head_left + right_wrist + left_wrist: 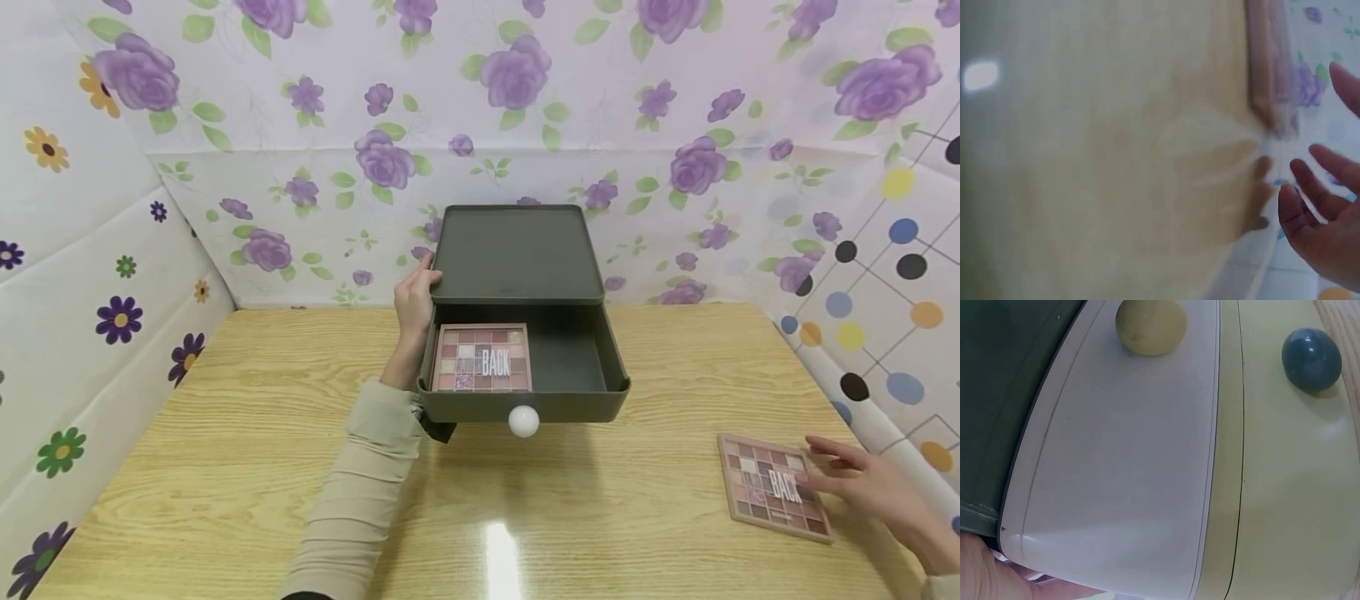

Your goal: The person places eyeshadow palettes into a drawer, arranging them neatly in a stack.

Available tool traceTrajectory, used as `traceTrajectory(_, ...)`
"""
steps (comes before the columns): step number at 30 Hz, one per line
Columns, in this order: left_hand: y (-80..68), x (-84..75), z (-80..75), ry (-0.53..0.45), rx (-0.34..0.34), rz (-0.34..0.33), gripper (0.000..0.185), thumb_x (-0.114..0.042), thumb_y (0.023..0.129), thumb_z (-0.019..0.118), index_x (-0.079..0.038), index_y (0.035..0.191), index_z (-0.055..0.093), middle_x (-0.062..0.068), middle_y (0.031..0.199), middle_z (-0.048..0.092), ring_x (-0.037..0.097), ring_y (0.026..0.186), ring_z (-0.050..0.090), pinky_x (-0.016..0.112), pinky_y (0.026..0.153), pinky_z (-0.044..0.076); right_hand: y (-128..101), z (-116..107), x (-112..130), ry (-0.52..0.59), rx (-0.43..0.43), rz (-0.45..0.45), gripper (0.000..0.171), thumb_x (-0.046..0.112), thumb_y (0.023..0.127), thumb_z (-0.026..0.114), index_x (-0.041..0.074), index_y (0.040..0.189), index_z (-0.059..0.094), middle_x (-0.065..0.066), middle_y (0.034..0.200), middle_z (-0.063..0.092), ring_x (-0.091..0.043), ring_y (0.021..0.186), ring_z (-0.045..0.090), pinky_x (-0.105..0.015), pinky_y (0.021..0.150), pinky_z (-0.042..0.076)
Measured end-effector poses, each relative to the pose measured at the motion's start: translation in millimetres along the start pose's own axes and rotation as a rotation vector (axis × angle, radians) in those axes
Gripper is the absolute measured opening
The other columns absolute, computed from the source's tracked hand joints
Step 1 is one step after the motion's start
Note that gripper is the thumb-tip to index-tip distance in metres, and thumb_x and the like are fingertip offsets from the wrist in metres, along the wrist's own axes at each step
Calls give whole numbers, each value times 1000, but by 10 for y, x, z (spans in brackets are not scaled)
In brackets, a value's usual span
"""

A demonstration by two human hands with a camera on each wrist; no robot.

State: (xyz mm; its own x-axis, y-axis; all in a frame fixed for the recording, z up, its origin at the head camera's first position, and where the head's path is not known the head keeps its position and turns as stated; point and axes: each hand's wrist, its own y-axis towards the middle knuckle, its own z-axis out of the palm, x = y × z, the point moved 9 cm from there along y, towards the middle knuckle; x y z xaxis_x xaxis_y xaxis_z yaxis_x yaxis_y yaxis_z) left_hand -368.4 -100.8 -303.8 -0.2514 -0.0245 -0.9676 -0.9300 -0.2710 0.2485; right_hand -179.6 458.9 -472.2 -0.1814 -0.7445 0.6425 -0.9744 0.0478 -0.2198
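A small drawer cabinet (521,250) with a dark grey-green top has its dark upper drawer (577,367) pulled out, a white knob at its front. Inside, on the left, lies an eyeshadow palette (468,367) marked "BACK". My left hand (416,296) holds the cabinet's left side, a fingertip over the top's edge; its other fingers are partly hidden. On the table at the right lies a second eyeshadow palette (772,487). Beside its right edge is my right hand (873,496), its fingers spread and a gap showing to the palette (1269,69) in the right wrist view.
Below the dark drawer, the left wrist view shows a white drawer (1122,450) with a yellow knob and a yellow drawer (1297,500) with a dark knob. The wooden table (247,433) meets flowered cloth (465,100) behind and dotted cloth (892,325) at the right.
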Motion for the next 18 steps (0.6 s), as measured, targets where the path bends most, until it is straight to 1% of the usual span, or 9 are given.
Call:
traceTrajectory(3, 3, 9, -5, -5, -3, -1, 36, -12, 81, 47, 9, 105, 63, 8, 128, 52, 19, 127, 38, 24, 104, 24, -18, 62, -50, 61, 45, -30, 78, 25, 85, 63, -12, 137, 20, -22, 134, 35, -45, 115, 34, -64, 85, 28)
traceTrajectory(4, 3, 10, -7, -8, -6, -2, 35, -12, 81, 47, 10, 103, 63, 8, 128, 52, 19, 127, 38, 24, 104, 24, -27, 76, -56, 86, 58, -48, 79, 22, 84, 64, -11, 138, 18, -26, 138, 29, -51, 119, 24, -68, 86, 21)
traceTrajectory(5, 5, 11, -9, -9, -8, -2, 35, -12, 81, 47, 10, 102, 63, 8, 128, 52, 19, 127, 38, 23, 104, 24, -36, 86, -60, 105, 67, -69, 80, 20, 83, 65, -10, 139, 17, -20, 142, 26, -50, 124, 18, -70, 87, 16)
traceTrajectory(7, 6, 10, -9, -7, -9, -3, 36, -12, 80, 47, 9, 104, 63, 7, 128, 52, 19, 126, 38, 23, 103, 24, -52, 101, -53, 121, 74, -128, 83, 15, 80, 68, -8, 140, 16, -1, 144, 22, -30, 135, 8, -71, 91, 6)
traceTrajectory(9, 7, 11, -10, 3, -5, -3, 36, -12, 80, 47, 9, 105, 63, 7, 128, 52, 18, 126, 39, 23, 103, 24, -73, 127, -5, 131, 85, -223, 86, 7, 75, 70, -8, 140, 16, 7, 144, 14, -10, 134, -6, -69, 91, -6)
traceTrajectory(11, 7, 20, -4, 15, 3, -12, 38, -13, 81, 47, 6, 109, 62, 6, 128, 52, 18, 126, 39, 23, 103, 24, -92, 129, 50, 82, 61, -315, 88, 6, 71, 72, -6, 141, 19, 25, 133, 17, 13, 122, -2, -69, 91, -7)
traceTrajectory(13, 8, 28, -1, 25, 10, -16, 38, -14, 81, 46, 6, 110, 62, 7, 128, 52, 19, 126, 39, 24, 103, 25, -107, 125, 98, 21, 22, -396, 90, 5, 66, 74, -5, 140, 24, 31, 129, 17, 20, 114, 4, -69, 91, -7)
traceTrajectory(15, 6, 36, 2, 30, 15, -22, 40, -15, 81, 46, 4, 113, 61, 8, 128, 52, 20, 126, 39, 24, 103, 25, -111, 118, 130, -48, -15, -428, 95, 7, 62, 77, -5, 140, 26, 19, 143, 17, -2, 131, 1, -72, 89, -3)
traceTrajectory(18, 2, 36, 2, 31, 18, -22, 42, -16, 81, 47, 3, 116, 60, 9, 128, 51, 20, 126, 39, 24, 103, 25, -101, 136, 125, -127, -32, -413, 104, 12, 57, 80, -4, 142, 22, -25, 143, 21, -51, 127, 7, -75, 84, 1)
